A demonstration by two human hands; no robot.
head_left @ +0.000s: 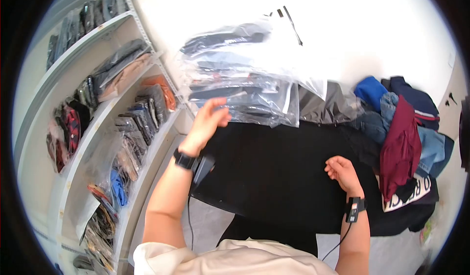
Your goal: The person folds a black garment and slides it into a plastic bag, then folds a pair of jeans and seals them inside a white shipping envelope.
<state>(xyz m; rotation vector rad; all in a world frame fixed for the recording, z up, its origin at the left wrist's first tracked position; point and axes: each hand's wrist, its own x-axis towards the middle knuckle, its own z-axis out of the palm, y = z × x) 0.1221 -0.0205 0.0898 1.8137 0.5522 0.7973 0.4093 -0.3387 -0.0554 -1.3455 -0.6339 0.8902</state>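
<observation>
My left hand (209, 123) is raised at the near left corner of a stack of clothes in clear plastic bags (245, 98). Its fingers are apart and bent a little, with nothing held, and they overlap the lowest bags in this view. Over the right part of the black table (274, 169), my right hand (343, 173) has its fingers curled in and nothing showing in them. To its right lies a heap of loose garments, among them a maroon one (401, 143), a blue denim one (432, 152) and a black one with white lettering (409, 196).
Metal shelves (73, 169) packed with bagged clothes stand along the left. A dark bagged garment (328, 103) lies between the stack and the heap. Both wrists wear black straps (185, 159) with devices, and cables hang from them.
</observation>
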